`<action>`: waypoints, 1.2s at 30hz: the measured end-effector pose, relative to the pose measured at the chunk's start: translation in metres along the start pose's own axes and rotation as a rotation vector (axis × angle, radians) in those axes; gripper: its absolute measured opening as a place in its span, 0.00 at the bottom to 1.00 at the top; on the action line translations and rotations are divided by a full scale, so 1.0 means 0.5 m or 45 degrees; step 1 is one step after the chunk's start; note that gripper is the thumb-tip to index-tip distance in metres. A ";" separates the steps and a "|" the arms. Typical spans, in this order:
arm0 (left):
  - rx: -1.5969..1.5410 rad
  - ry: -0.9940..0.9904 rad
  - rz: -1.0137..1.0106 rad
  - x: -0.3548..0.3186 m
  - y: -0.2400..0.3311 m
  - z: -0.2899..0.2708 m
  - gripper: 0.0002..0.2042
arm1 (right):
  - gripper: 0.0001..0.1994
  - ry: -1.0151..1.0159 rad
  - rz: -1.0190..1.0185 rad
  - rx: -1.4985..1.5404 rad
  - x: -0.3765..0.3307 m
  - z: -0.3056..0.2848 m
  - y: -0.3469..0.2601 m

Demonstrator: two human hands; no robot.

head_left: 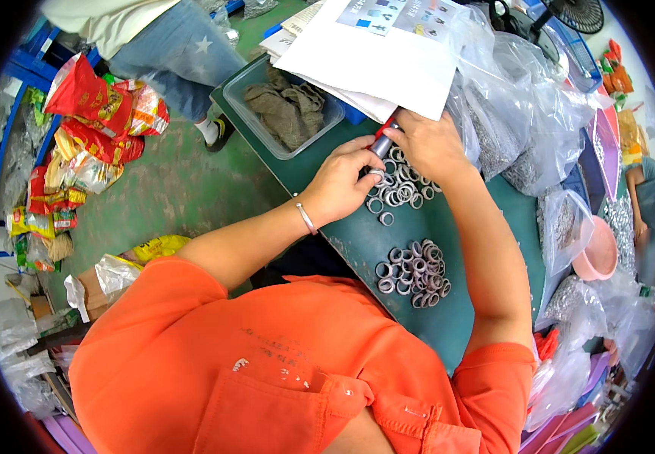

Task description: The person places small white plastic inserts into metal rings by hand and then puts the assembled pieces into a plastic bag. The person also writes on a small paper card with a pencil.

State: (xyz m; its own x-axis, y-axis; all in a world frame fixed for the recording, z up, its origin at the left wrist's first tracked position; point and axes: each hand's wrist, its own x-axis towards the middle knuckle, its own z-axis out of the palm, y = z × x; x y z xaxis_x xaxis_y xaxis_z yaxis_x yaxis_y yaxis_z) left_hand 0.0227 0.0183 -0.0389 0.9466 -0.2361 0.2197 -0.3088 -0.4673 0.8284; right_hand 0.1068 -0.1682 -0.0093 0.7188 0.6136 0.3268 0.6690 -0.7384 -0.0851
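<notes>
My left hand (344,180) and my right hand (427,145) meet over the table's far part. Between them is a tool with a grey cylinder and a red part (381,144). Fingers of both hands are curled against it. A metal ring (377,173) shows by my left fingertips; whether it is gripped or lies beneath I cannot tell. Just below my hands spreads a loose pile of silvery rings (399,193). Nearer to me, a second heap of rings (416,274) lies on the green tabletop (358,257).
A clear plastic tub (286,153) with grey-brown cloth stands left of my hands. White paper sheets (373,68) lie beyond them. Bags of small metal parts (524,121) crowd the right side, near a pink bowl (596,248). Another person's legs (176,57) are at the far left.
</notes>
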 end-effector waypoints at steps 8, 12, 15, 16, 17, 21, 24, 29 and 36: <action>0.176 0.131 0.247 0.015 -0.002 0.001 0.07 | 0.12 0.008 -0.029 0.065 -0.012 -0.015 0.015; 0.158 0.157 0.239 0.009 0.009 -0.001 0.07 | 0.14 0.013 -0.060 0.019 -0.005 -0.021 0.013; 0.180 0.137 0.204 0.012 0.017 -0.006 0.07 | 0.14 0.011 -0.086 -0.058 0.013 -0.019 0.013; 0.193 0.133 0.207 0.013 0.020 -0.008 0.07 | 0.14 0.001 -0.088 -0.077 0.024 -0.013 0.014; 0.207 0.129 0.211 0.014 0.023 -0.010 0.07 | 0.14 -0.008 -0.090 -0.097 0.032 -0.006 0.017; 0.251 0.051 0.149 0.006 0.028 -0.015 0.07 | 0.14 0.041 -0.116 0.000 0.049 0.018 0.032; 0.281 0.083 0.261 -0.006 0.032 -0.019 0.07 | 0.15 -0.062 -0.084 0.030 0.052 0.019 0.028; 0.260 -0.006 0.153 -0.018 0.032 -0.026 0.09 | 0.15 -0.070 -0.026 0.073 0.045 0.021 0.025; 0.221 0.090 0.189 -0.008 0.015 -0.011 0.08 | 0.16 0.066 -0.034 -0.003 0.054 0.037 0.022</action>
State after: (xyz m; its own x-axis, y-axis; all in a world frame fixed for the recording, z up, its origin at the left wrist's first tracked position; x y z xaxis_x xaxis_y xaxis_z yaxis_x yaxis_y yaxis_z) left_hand 0.0170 0.0203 -0.0309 0.8920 -0.2558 0.3727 -0.4504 -0.5730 0.6847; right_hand 0.1369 -0.1544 -0.0188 0.6898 0.6179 0.3773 0.6873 -0.7226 -0.0732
